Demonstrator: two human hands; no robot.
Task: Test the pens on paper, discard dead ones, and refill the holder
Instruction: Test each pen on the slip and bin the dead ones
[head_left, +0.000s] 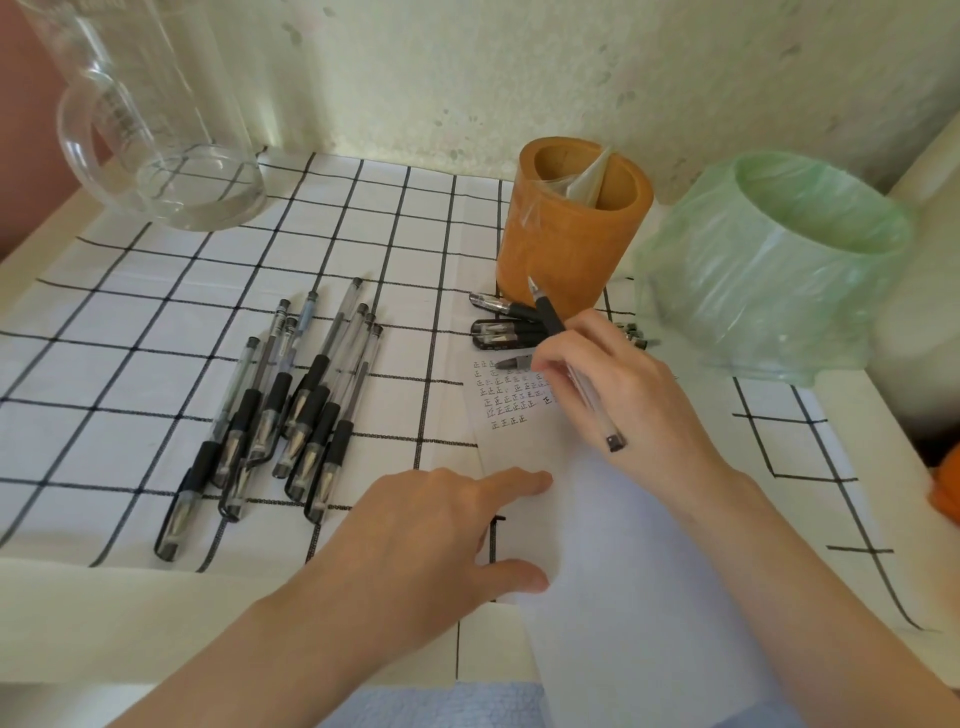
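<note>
Under the fingers of the left hand lies the white paper. Those fingers are spread flat and press it down. The right hand has its fingers curled round one pen, and its tip pokes up past the fingertips. Just past those fingertips lie some dark pens, partly hidden. Behind them stands the orange holder. Left of the left fingers sits a pile of pens.

I read rows of the handwritten character 正 on the paper. Print on the glass jug is too blurred for me to read.
</note>
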